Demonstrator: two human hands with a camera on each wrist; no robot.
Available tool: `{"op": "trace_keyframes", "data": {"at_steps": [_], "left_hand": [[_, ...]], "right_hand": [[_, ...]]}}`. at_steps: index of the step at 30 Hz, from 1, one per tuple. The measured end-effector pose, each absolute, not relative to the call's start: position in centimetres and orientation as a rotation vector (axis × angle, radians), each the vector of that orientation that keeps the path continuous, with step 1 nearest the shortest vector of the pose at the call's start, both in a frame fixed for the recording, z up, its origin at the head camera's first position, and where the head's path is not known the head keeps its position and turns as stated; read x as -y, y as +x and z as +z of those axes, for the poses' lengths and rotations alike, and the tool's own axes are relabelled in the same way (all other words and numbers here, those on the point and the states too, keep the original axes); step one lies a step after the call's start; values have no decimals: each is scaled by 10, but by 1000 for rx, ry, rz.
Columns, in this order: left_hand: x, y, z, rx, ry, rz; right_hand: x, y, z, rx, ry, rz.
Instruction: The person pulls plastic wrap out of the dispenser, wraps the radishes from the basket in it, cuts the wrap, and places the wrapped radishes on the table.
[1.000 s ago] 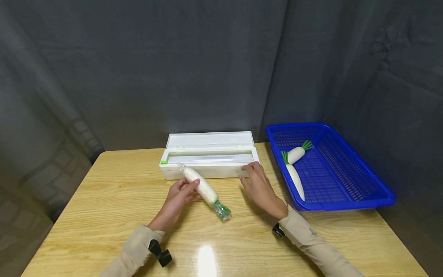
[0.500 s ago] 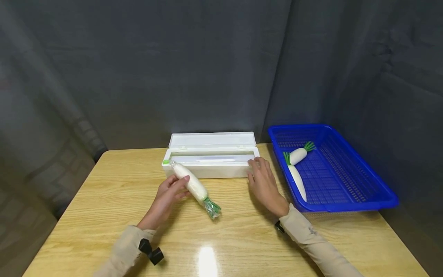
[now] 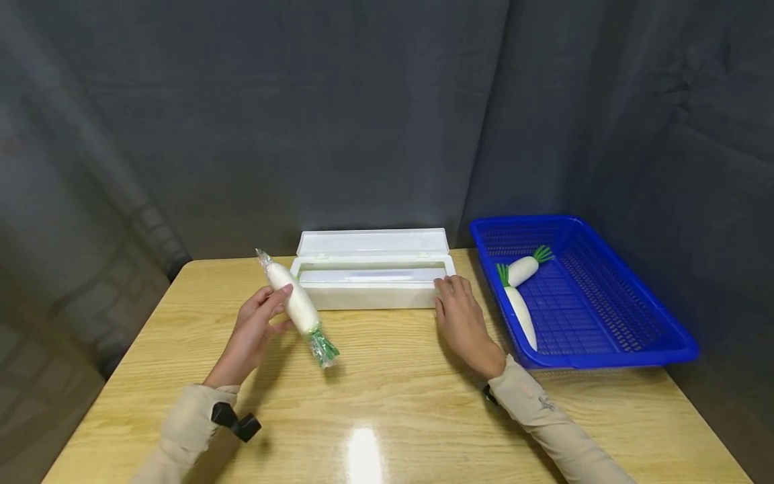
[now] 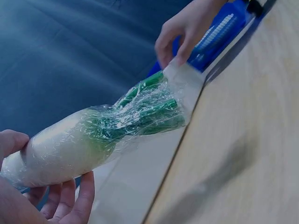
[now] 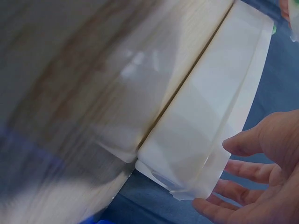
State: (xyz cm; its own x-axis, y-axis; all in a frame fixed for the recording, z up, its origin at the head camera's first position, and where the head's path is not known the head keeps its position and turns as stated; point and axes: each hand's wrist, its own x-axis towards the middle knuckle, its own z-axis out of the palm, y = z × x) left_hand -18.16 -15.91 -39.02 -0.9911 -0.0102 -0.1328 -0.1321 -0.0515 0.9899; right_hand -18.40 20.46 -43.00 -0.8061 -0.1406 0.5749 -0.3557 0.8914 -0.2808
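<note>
A white radish (image 3: 294, 299) with green stalks, wrapped in clear film, hangs tilted above the table's left half. My left hand (image 3: 252, 327) holds it between thumb and fingers, as the left wrist view shows close up; crinkled film (image 4: 124, 122) covers the stalks. A white cling film box (image 3: 376, 296) stands at the back with its lid (image 3: 373, 240) raised and a pale roll (image 3: 371, 275) inside. My right hand (image 3: 464, 327) rests at the box's right front corner. In the right wrist view its thumb (image 5: 245, 142) touches the top edge, fingers loosely extended around the end.
A blue basket (image 3: 611, 361) stands at the right of the wooden table (image 3: 417, 417). Inside lie a short white radish (image 3: 523, 270) and a longer white radish (image 3: 521, 317), both with green stalks. A dark curtain (image 3: 338, 121) hangs behind the table.
My left hand has carried the wrapped radish leftward, away from the front of the box. My right hand has moved slightly right, up onto the box's corner.
</note>
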Motion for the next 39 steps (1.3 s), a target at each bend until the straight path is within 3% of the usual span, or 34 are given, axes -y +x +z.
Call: {"op": "trace_keyframes", "data": {"at_steps": [10,24,39], "left_hand": [[195,-204,-374,-2521,-140,1839],[219,-244,-374,-2948,119,841],[206,-263,-402,-2974,44,697]], "right_hand": [[-209,-182,-431,2510,343,530],[-208,-181,-434,2474,353,509],[-206,-182,-434,2458,359,488]]}}
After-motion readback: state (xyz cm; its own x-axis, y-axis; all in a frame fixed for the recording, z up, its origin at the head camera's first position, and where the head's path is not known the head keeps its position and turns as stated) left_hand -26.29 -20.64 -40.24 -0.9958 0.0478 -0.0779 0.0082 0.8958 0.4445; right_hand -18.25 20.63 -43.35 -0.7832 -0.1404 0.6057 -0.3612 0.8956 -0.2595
